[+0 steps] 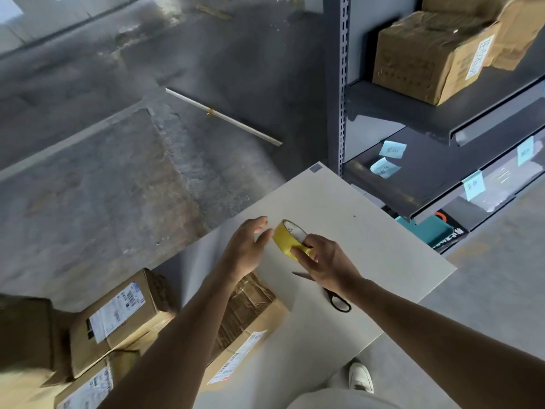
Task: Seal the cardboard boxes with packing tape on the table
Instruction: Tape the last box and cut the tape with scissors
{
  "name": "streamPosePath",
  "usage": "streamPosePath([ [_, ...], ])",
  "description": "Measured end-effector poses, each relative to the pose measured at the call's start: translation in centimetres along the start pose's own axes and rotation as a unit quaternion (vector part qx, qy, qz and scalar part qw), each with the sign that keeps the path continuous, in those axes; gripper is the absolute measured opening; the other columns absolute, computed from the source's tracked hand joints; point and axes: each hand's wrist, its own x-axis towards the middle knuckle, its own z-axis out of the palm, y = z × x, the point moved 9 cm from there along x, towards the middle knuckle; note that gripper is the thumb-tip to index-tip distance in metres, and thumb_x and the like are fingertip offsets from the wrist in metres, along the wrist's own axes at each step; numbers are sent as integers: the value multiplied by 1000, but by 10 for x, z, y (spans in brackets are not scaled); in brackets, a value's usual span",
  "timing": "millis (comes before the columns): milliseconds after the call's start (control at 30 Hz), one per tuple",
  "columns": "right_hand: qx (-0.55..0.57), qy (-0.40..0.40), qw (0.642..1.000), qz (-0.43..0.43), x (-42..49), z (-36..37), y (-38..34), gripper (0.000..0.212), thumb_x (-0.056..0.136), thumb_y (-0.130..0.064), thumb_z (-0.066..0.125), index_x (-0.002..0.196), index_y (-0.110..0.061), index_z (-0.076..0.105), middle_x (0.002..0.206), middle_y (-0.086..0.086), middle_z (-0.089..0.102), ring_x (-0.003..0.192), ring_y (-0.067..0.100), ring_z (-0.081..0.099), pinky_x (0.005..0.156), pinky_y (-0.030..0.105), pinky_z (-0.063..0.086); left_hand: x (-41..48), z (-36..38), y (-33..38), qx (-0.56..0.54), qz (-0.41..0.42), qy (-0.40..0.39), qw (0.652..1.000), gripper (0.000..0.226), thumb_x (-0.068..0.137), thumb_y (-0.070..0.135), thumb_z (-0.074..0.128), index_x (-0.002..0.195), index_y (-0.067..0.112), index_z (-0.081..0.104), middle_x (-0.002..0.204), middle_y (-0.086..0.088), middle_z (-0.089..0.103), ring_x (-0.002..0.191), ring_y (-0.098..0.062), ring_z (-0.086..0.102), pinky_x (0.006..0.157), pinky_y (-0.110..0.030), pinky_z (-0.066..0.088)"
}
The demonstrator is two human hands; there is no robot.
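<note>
Right hand (324, 261), fingers gripping tape (286, 239) over the surface (368, 231); left hand (246, 246), fingers hovering wide beside it; scissors (303, 276) lying under right wrist; boxes (118, 317) sitting at left

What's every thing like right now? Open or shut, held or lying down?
yellow tape roll: held, tilted, over the white table.
right hand: grips the yellow tape roll.
left hand: open, fingers straight, beside the roll.
scissors: lying on the table, blades shut, partly under the right wrist.
labelled cardboard box: closed.
shelf box: closed.
</note>
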Motion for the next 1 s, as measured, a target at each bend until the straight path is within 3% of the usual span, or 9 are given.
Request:
streamPosePath([
  [100, 10, 9, 1000, -13, -1, -1, -6, 24, 95, -36, 62, 83, -24, 45, 78, -3, 54, 68, 18, 49, 63, 27, 38, -4, 6, 6, 23, 12, -21, 999, 45, 94, 32, 65, 134, 14, 57, 127, 5, 58, 114, -8, 55, 95, -23, 43],
  [367, 18, 24, 999, -9, -4, 0, -10, 28, 95, -35, 63, 81, -21, 43, 78, -1, 53, 66, 21, 44, 61, 27, 33, -9, -8, 24, 26, 58, 81, 995, 21, 92, 18, 67, 112, 14, 72, 107, 4, 68, 97, -8, 64, 87, -26, 53],
  [567, 30, 16, 999, -17, -2, 3, -19, 33, 96, -35, 62, 76, -20, 41, 72, -1, 52, 63, 22, 45, 57, 29, 35, -10, -20, 26, 41, 46, 127, 990, 11, 95, 15, 63, 100, 9, 71, 98, 1, 70, 90, -10, 62, 73, -7, 44],
  [700, -32, 17, 999, -26, 6, 6, -31, 29, 93, -49, 53, 85, -22, 49, 78, -7, 59, 67, 16, 51, 58, 28, 38, -14, -24, 28, 72, 45, 129, 988, 12, 96, 12, 60, 103, 8, 68, 99, -1, 70, 90, -12, 63, 77, -21, 51],
  [800, -4, 15, 1000, -24, 13, 10, -42, 39, 85, -60, 44, 99, -26, 55, 87, -2, 64, 73, 18, 59, 63, 31, 51, -15, -24, 26, 74, 36, 133, 988, 8, 95, 12, 58, 97, 9, 65, 92, -2, 71, 83, -16, 65, 76, -35, 56],
  [867, 24, 8, 1000, -15, 16, 16, -45, 33, 90, -56, 49, 99, -24, 56, 84, 0, 65, 71, 22, 60, 62, 36, 52, -16, -27, 24, 72, 18, 132, 988, 7, 96, 14, 56, 96, 10, 61, 88, -3, 70, 80, -20, 66, 73, -42, 56],
  [1000, 61, 20, 998, 25, 16, 18, -33, 30, 93, -54, 52, 94, -24, 53, 75, -1, 66, 65, 24, 63, 61, 46, 54, -22, -28, 24, 101, 7, 119, 988, 10, 100, 18, 52, 99, 10, 57, 89, -5, 71, 82, -24, 67, 71, -39, 54],
])
